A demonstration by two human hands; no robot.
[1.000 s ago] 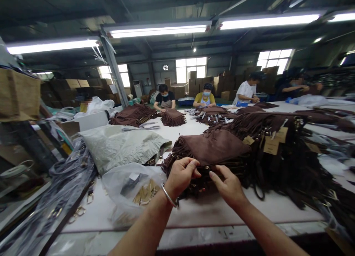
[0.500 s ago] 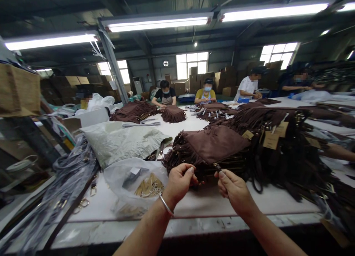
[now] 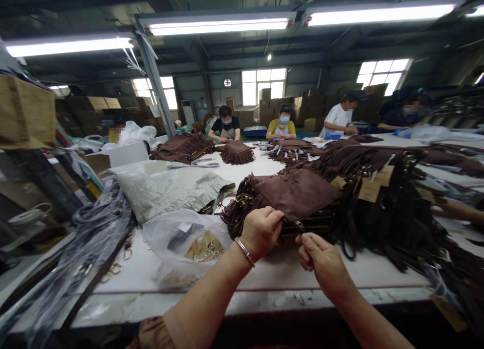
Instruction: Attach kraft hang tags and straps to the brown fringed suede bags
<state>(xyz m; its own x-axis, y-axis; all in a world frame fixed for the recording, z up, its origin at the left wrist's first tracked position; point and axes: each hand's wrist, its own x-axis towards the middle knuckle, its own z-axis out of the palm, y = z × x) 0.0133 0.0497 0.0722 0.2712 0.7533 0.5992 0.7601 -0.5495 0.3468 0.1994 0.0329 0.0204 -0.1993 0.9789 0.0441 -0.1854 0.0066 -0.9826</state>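
A brown fringed bag (image 3: 298, 193) lies flat on top of a stack of similar bags. My right hand (image 3: 319, 258) is closed, thumb and finger pinching a short dark zipper pull (image 3: 301, 229) that hangs from gold hardware at the bag's near corner. Just left of it, my left hand (image 3: 262, 231) is closed in a pinch against the bag's front edge. Its fingertips face away from me, so what they hold is hidden.
To the left sits a clear plastic bag (image 3: 162, 253) with cardboard tags (image 3: 206, 247), and behind it a pale sack (image 3: 170, 190). Wrapped straps (image 3: 98, 238) hang over the table's left side. More tagged fringed bags (image 3: 385, 223) are heaped right. Several co-workers sit across the table.
My left hand has moved right and slightly up, from in front of the stack to the bag's edge. My right hand keeps its pinch on the zipper pull, almost in place.
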